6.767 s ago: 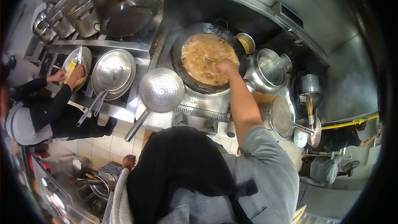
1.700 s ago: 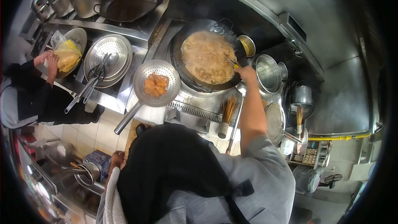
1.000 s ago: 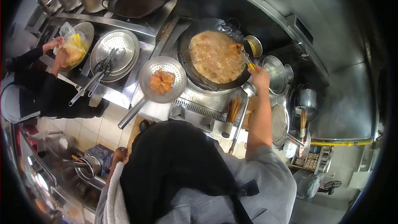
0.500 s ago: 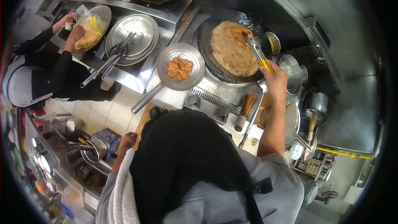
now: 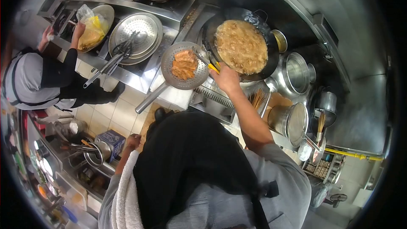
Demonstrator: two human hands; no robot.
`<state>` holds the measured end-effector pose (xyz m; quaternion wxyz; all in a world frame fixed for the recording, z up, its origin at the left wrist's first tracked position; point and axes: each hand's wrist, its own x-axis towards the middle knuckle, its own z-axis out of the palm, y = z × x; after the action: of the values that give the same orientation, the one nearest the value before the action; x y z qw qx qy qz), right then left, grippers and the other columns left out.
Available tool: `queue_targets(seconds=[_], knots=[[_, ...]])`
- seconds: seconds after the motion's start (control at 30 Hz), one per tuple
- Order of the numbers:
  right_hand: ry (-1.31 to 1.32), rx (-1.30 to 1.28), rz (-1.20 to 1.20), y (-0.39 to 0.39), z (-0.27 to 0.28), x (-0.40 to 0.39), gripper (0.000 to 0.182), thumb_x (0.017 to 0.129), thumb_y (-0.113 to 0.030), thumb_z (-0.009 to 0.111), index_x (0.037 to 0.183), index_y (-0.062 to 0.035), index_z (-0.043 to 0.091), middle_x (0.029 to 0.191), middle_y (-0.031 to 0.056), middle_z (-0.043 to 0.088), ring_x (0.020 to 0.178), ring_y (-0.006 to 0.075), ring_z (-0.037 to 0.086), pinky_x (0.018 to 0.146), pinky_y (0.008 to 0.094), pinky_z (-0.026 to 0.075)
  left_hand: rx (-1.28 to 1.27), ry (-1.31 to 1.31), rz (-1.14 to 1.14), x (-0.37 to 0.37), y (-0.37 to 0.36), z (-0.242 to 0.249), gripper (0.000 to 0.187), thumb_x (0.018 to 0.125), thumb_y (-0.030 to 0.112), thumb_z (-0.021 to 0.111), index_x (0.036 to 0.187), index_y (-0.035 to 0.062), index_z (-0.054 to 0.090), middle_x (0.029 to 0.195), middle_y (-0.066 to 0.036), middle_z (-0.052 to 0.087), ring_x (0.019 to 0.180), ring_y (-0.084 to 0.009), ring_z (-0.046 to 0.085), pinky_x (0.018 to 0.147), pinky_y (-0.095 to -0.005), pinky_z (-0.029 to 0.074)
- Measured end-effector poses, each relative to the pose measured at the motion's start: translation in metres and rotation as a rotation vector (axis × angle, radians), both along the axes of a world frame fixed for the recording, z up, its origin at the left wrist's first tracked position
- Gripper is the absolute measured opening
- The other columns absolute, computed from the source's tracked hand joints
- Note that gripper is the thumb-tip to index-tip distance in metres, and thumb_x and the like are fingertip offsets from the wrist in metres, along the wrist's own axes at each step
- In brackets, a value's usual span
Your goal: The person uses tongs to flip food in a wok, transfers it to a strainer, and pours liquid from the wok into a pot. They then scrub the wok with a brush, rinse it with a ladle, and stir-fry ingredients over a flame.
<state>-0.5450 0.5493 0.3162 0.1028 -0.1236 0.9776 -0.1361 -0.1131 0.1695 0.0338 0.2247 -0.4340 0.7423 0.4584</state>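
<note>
My right hand (image 5: 225, 78) grips yellow-handled metal tongs (image 5: 208, 63), whose tips are over the right side of a perforated skimmer (image 5: 196, 82). Orange-brown fried pieces (image 5: 184, 65) are heaped in the skimmer, close to the tongs' tips. Beyond my right hand, brown oil (image 5: 241, 48) bubbles and foams in a dark wok (image 5: 272, 42). The skimmer's long handle (image 5: 151, 98) points down and left, with no hand on it. My left hand (image 5: 134, 141) hangs by my side with its fingers curled closed, and I see nothing in it.
Stacked perforated trays (image 5: 149, 22) hold skimmers and a ladle on the left counter. A co-worker (image 5: 63, 74) stands left, one hand by a bowl (image 5: 109, 15) with yellow food and plastic bags. Metal bowls (image 5: 296, 73) and a sieve (image 5: 298, 124) stand right. A blue box (image 5: 111, 142) is lower left.
My right hand and the tongs have moved left from the wok to the skimmer. The pile in the skimmer is larger, and no pieces show on the oil. The co-worker's hands have shifted.
</note>
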Motion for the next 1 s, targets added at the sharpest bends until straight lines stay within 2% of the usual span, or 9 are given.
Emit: queue_targets(seconds=[0.2,0.27,0.33,0.47,0.6,0.73,0.83,0.9,1.0], knots=[[0.120,0.061,-0.269,0.090,0.044,-0.036,0.062,0.095,-0.053,0.068,0.120,0.0034,0.067,0.099,0.0302,0.074,0.099,0.0476,0.072,0.088,0.0549,0.057,0.071,0.115,0.222,0.025,-0.018,-0.042,0.026,0.091,0.025,0.069,0.101,0.0021,0.075,0.073,-0.009,0.071,0.059,-0.0184,0.066,0.055,-0.0352,0.054],[0.230,0.076,-0.470,0.147,0.041,-0.059,0.063,0.092,-0.053,0.070,0.114,0.0056,0.070,0.102,0.0318,0.073,0.103,0.0473,0.071,0.092,0.0541,0.056,-0.153,0.205,-0.197,0.036,-0.014,-0.041,0.029,0.091,0.029,0.067,0.099,0.0017,0.075,0.073,-0.009,0.071,0.059,-0.0193,0.065,0.056,-0.0365,0.053],[0.315,0.164,-0.549,0.204,0.019,-0.092,0.061,0.088,-0.054,0.073,0.106,0.0048,0.074,0.104,0.0312,0.074,0.104,0.0462,0.071,0.093,0.0531,0.055,-0.056,-0.035,0.075,0.031,0.010,-0.022,0.033,0.092,0.032,0.064,0.097,0.0018,0.077,0.073,-0.011,0.071,0.060,-0.0202,0.067,0.058,-0.0374,0.054],[0.178,0.112,-0.602,0.241,0.008,-0.147,0.060,0.085,-0.053,0.076,0.098,0.0058,0.076,0.106,0.0305,0.074,0.104,0.0436,0.072,0.092,0.0512,0.056,-0.344,0.437,-0.451,0.079,0.003,-0.075,0.036,0.095,0.033,0.061,0.087,0.0021,0.077,0.076,-0.014,0.071,0.062,-0.0194,0.068,0.058,-0.0364,0.055],[-0.019,-0.144,-0.588,0.251,-0.062,-0.214,0.059,0.080,-0.049,0.080,0.097,0.0068,0.077,0.097,0.0257,0.077,0.091,0.0371,0.076,0.083,0.0438,0.058,-0.361,0.103,-0.464,0.081,0.017,-0.055,0.032,0.095,0.031,0.063,0.090,0.0023,0.077,0.079,-0.015,0.072,0.063,-0.0208,0.070,0.060,-0.0367,0.056],[-0.109,-0.291,-0.681,0.214,-0.083,-0.237,0.054,0.077,-0.044,0.084,0.100,0.0050,0.077,0.099,0.0257,0.077,0.098,0.0360,0.076,0.088,0.0429,0.058,0.018,0.081,0.006,0.061,0.022,-0.007,0.028,0.094,0.027,0.063,0.097,0.0018,0.075,0.078,-0.013,0.073,0.065,-0.0218,0.071,0.059,-0.0363,0.056],[0.047,-0.223,-0.583,0.206,-0.088,-0.240,0.037,0.080,-0.038,0.085,0.085,-0.0014,0.078,0.071,0.0106,0.073,0.061,0.0207,0.068,0.061,0.0386,0.053,0.071,0.054,0.183,0.076,0.001,-0.044,0.024,0.093,0.023,0.064,0.097,0.0010,0.074,0.077,-0.011,0.072,0.063,-0.0198,0.069,0.055,-0.0348,0.055],[0.079,-0.198,-0.468,0.200,-0.046,-0.215,0.043,0.081,-0.040,0.081,0.106,-0.0050,0.080,0.097,0.0210,0.078,0.096,0.0351,0.076,0.088,0.0414,0.057,0.070,0.162,0.121,0.074,0.003,-0.036,0.021,0.092,0.019,0.065,0.095,0.0004,0.074,0.075,-0.010,0.071,0.061,-0.0183,0.067,0.053,-0.0336,0.053],[0.197,-0.359,-0.479,0.206,-0.017,-0.193,0.042,0.082,-0.040,0.079,0.110,-0.0096,0.081,0.099,0.0216,0.077,0.098,0.0349,0.076,0.090,0.0428,0.057,-0.022,0.160,0.054,0.030,0.030,0.033,0.019,0.091,0.017,0.066,0.094,0.0004,0.074,0.075,-0.010,0.071,0.060,-0.0184,0.067,0.053,-0.0336,0.053]])
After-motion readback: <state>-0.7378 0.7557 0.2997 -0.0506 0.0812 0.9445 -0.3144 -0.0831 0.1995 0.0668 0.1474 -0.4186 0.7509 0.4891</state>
